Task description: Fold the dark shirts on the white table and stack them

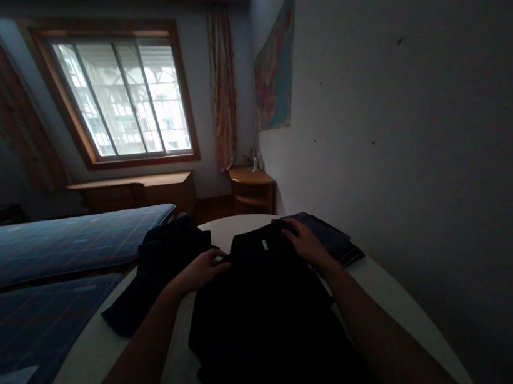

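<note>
A black garment [266, 316] with a small white label near its far edge lies spread over the round white table [425, 321] in front of me. My left hand [201, 271] pinches the garment's upper left edge, thumb and fingers close together. At its upper right corner, my right hand [306, 241] has its fingers curled over the cloth. The near end of the garment is too dark to make out its kind. A heap of dark clothing [162, 267] lies left of my left hand. Folded dark clothes [328, 233] sit just beyond my right hand.
Beds with blue plaid mattresses [65, 245] stand to the left of the table. A plain wall [446, 161] runs along the right. Farther back are a wooden desk [165, 180], a corner shelf [252, 177] and a window [126, 99].
</note>
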Demonstrator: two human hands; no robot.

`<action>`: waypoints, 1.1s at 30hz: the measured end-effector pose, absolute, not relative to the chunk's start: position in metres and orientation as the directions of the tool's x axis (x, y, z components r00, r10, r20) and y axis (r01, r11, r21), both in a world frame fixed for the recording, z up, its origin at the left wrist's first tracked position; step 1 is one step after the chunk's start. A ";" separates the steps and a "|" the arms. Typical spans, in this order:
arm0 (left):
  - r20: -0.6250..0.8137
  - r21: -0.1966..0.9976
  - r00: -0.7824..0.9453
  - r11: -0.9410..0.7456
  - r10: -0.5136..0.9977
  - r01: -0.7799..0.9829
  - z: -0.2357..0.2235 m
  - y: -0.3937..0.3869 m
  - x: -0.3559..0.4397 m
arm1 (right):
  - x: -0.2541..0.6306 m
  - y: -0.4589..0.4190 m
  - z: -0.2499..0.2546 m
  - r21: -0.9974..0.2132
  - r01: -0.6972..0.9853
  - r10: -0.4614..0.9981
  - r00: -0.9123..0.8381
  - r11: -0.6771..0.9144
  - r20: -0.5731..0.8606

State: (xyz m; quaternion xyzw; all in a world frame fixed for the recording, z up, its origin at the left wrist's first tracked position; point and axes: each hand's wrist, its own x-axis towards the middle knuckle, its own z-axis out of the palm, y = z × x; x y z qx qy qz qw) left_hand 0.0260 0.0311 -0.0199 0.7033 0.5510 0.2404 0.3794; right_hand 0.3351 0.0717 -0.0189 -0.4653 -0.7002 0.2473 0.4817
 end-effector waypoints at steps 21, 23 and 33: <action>0.370 0.550 0.146 -0.343 0.917 0.762 -0.012 0.039 0.010 | 0.369 0.067 -0.009 -0.499 0.856 0.968 -0.010 0.139 0.252; 0.459 0.523 0.072 -0.334 0.885 0.784 -0.023 0.046 0.012 | 0.366 0.071 -0.013 -0.565 0.796 0.925 0.017 0.217 0.379; 0.133 0.463 0.351 -0.371 0.927 0.805 -0.033 0.030 0.018 | 0.364 0.058 -0.016 -0.545 0.801 0.964 -0.260 0.249 0.059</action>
